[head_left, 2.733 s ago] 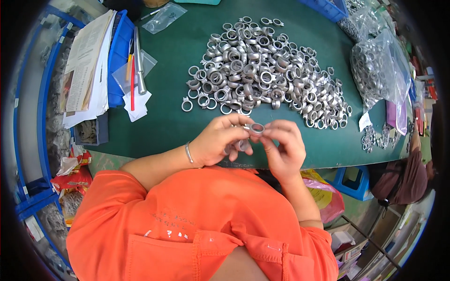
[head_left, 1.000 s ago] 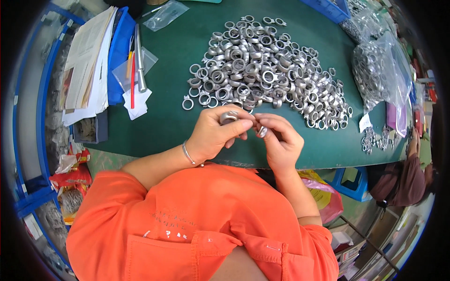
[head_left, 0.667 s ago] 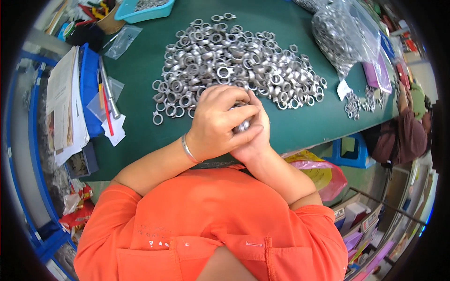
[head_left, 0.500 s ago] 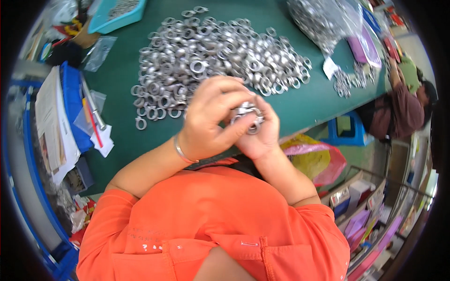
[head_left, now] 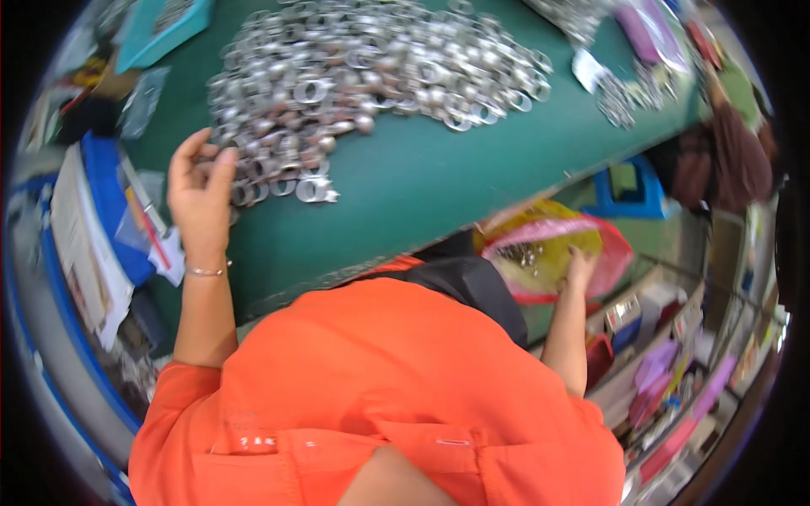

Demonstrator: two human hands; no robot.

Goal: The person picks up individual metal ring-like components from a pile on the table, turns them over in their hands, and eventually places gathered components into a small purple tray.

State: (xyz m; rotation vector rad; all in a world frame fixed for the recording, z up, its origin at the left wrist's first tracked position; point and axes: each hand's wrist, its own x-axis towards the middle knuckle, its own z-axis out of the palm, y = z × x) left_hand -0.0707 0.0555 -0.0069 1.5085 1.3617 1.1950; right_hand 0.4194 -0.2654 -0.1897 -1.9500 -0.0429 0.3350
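Observation:
A large pile of silvery metal rings (head_left: 380,63), each with a rounded boss, is spread over the green table (head_left: 405,185). At the pile's left edge my left hand (head_left: 202,181) is raised, its fingers bent and the thumb apart, with nothing visible between them. Whether its fingertips touch the nearest rings I cannot tell. Down to the right of the table, my right hand (head_left: 580,268) reaches into the mouth of a pink and yellow plastic bag (head_left: 607,253). Its fingers are stretched out and look empty, though blurred. Several small metal pieces (head_left: 523,253) lie inside the bag.
A turquoise tray (head_left: 164,38) sits at the far left, above a blue file holder (head_left: 114,202) with papers. At the far right are bundled metal pieces (head_left: 620,97). A blue stool (head_left: 629,185) stands beyond the bag, near another person (head_left: 730,160). Boxes (head_left: 629,320) fill the lower right.
My hands were together over the pile's front, holding metal rings. They have parted: the left went left to the pile's edge, the right down into the bag, without the rings. The view has shifted.

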